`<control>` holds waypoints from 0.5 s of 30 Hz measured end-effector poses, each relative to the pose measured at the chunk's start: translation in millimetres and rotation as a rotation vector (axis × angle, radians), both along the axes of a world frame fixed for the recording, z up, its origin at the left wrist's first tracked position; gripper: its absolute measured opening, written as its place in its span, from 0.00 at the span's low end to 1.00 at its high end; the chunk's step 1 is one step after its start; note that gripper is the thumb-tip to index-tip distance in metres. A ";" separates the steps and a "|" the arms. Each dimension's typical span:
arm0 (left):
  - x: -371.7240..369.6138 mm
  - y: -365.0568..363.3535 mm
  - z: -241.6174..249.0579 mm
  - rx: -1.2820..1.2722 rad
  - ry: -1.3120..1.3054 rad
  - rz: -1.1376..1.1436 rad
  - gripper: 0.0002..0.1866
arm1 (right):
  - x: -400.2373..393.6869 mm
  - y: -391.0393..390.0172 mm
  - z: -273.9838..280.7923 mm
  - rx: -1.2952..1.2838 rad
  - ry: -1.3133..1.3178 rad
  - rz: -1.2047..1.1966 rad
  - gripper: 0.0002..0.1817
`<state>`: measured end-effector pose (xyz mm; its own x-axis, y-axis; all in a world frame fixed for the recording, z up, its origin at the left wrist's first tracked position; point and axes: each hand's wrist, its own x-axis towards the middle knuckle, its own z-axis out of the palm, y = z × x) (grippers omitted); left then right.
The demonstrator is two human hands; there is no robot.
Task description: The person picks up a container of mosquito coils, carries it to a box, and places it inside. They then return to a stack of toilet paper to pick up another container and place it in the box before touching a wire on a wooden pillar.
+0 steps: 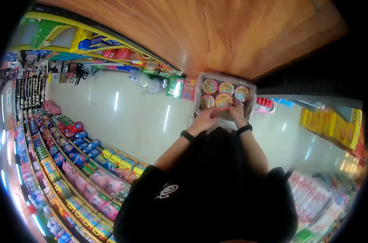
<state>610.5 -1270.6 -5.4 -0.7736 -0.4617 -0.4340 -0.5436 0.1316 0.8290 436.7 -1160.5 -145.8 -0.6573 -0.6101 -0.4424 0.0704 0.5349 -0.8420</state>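
Observation:
A carton [199, 87] holds several round tubs with pink-rimmed, printed lids [210, 86]. At its near side one tub [223, 101] looks raised above the others, between my two hands. My right hand [237, 111] has its fingers closed at the right edge of that tub. Beside the tub's lower left is my left hand [206, 120], its fingers bent together over the carton's near edge; what they hold, if anything, is too small to make out. Both wrists wear black bands.
A wooden surface [216, 32] spans the top. Shelves of bottles and bags [82, 174] curve along the left. Green and red boxes [175, 87] stand left of the carton. Yellow packages [332, 123] are at the right, wrapped packs [309, 192] at the lower right.

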 end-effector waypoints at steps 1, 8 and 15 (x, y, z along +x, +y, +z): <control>3.2 -4.9 10.3 -0.008 -0.036 0.027 0.18 | 10.0 -11.4 6.9 -0.006 0.061 0.033 0.25; 44.5 -58.5 25.0 -0.104 -0.012 0.065 0.16 | 48.4 -47.5 19.5 0.313 0.202 0.333 0.25; 90.6 -75.5 15.5 0.009 -0.018 0.233 0.16 | 53.0 -53.4 -37.3 0.371 0.235 0.395 0.21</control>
<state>701.0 -1346.2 10.1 -0.6387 -0.6230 -0.4516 -0.5732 -0.0062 0.8194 489.8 -1213.9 -183.1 -0.5179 -0.6609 -0.5431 -0.3599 0.7443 -0.5625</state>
